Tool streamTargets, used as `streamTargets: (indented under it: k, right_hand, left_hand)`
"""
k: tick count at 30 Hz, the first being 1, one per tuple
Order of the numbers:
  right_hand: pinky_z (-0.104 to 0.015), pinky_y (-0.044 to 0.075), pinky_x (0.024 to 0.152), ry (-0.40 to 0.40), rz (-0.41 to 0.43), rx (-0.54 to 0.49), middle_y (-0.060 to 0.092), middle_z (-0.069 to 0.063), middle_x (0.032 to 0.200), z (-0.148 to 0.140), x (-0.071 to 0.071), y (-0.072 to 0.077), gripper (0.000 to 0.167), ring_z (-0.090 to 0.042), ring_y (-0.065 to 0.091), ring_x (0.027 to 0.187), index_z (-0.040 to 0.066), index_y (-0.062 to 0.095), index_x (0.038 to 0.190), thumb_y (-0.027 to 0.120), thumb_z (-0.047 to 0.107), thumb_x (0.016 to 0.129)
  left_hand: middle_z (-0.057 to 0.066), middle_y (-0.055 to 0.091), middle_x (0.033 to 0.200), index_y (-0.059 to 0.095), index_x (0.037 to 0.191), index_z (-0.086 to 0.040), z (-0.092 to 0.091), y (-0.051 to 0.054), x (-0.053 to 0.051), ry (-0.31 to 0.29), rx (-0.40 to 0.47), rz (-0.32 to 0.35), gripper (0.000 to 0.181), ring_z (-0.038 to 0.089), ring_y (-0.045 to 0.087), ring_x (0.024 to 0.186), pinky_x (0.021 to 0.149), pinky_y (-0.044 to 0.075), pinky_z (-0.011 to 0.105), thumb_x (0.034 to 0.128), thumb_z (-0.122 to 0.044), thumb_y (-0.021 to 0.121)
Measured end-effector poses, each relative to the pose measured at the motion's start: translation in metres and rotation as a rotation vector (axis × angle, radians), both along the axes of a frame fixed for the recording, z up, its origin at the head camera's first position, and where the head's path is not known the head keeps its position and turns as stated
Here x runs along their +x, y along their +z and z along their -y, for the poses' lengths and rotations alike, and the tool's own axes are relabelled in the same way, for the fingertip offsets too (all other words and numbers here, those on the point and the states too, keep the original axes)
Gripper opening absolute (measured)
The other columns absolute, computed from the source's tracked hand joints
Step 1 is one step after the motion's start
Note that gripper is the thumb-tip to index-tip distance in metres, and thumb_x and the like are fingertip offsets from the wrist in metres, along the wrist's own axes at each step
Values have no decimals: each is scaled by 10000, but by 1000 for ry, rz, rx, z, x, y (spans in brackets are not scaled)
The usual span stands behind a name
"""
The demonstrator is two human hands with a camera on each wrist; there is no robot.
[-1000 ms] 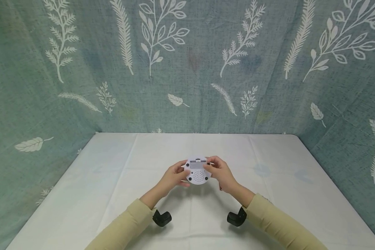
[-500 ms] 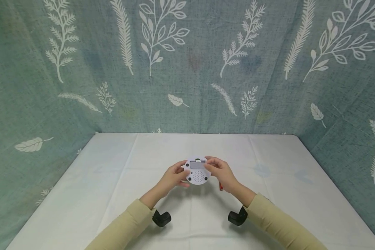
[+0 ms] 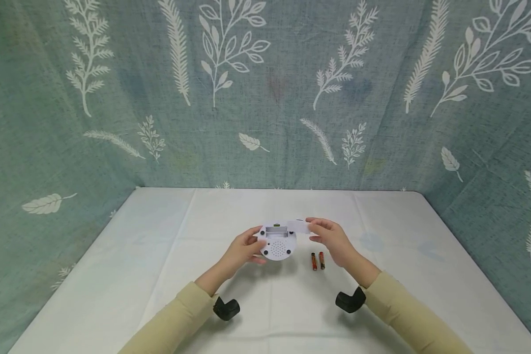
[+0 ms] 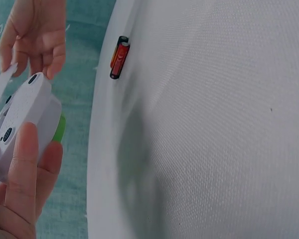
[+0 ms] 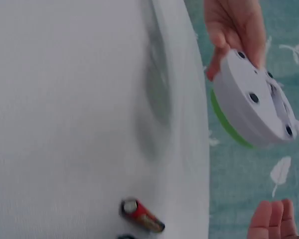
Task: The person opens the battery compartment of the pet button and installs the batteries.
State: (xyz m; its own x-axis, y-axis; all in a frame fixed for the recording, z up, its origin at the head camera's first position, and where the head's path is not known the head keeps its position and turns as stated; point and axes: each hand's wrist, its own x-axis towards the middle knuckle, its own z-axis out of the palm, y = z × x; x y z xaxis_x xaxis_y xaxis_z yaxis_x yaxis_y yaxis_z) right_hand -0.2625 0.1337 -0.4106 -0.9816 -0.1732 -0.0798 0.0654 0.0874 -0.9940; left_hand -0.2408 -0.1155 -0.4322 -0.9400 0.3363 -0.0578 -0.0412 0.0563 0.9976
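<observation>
My left hand (image 3: pixel 241 250) holds a round white battery-powered device (image 3: pixel 278 251) above the table, its underside facing me. That underside has black feet, a patch of small holes and an open battery compartment (image 3: pixel 276 232). In the right wrist view, a green rim (image 5: pixel 228 122) shows on the device's other side. My right hand (image 3: pixel 334 241) pinches a thin white battery cover (image 3: pixel 298 226) beside the compartment's right end. Below that hand, two red-and-black batteries (image 3: pixel 321 260) lie side by side on the table.
A white cloth covers the table (image 3: pixel 194 295). Behind it hangs a green curtain (image 3: pixel 274 167) with white leaf patterns. A black wrist camera (image 3: pixel 350 301) is strapped near each sleeve cuff.
My right hand has moved right with the battery cover, which has come off the device and bared the compartment. Both batteries on the table now show in full. The left hand shifted slightly left.
</observation>
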Motion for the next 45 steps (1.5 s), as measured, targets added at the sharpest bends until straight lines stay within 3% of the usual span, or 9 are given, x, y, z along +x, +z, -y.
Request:
streamTargets:
  k: [5, 13, 17, 26, 37, 45]
  right_hand:
    - [-276, 486, 776, -62, 73, 79, 511, -21, 874, -26, -3, 0, 267, -193, 487, 840, -16, 547, 1067, 541, 204, 916]
    - [-211, 450, 618, -79, 103, 131, 469, -3, 767, -64, -4, -7, 275, -114, 430, 673, -23, 538, 1049, 536, 220, 919]
    - [-224, 412, 571, -54, 112, 214, 430, 25, 664, -79, -2, -11, 301, -104, 408, 627, -47, 521, 1046, 532, 227, 922]
    - [-229, 344, 513, -17, 187, 436, 414, 15, 594, -92, -1, -24, 264, -118, 383, 560, -26, 559, 969, 556, 227, 894]
    - [-201, 289, 448, -6, 236, 492, 438, 19, 584, -99, 0, -36, 180, -89, 359, 495, 15, 526, 857, 540, 192, 883]
    - [-197, 291, 433, -10, 222, 527, 449, 23, 594, -98, 0, -44, 188, -88, 354, 485, 1, 540, 995, 550, 146, 875]
  left_hand:
    - [254, 547, 1137, 289, 1402, 2, 2, -2, 0, 1, -3, 10, 536, 168, 639, 821, 684, 574, 339, 925, -77, 519]
    - [250, 546, 1143, 285, 1406, -4, 5, -1, 1, -9, -21, 6, 543, 167, 637, 836, 690, 573, 325, 929, -108, 524]
    - [250, 545, 1142, 279, 1407, 2, 6, -2, 1, -15, -23, 3, 547, 167, 636, 837, 695, 572, 324, 930, -113, 522]
    - [246, 546, 1143, 279, 1407, 2, 7, -2, 1, -15, -30, 8, 552, 163, 635, 837, 694, 572, 322, 928, -112, 527]
    - [231, 555, 1140, 292, 1402, -3, 8, -6, -1, 1, -37, 17, 545, 163, 636, 832, 689, 573, 327, 926, -116, 531]
    - [222, 564, 1128, 314, 1397, -24, 7, -6, -1, 17, -46, 24, 535, 165, 639, 822, 672, 574, 319, 919, -111, 539]
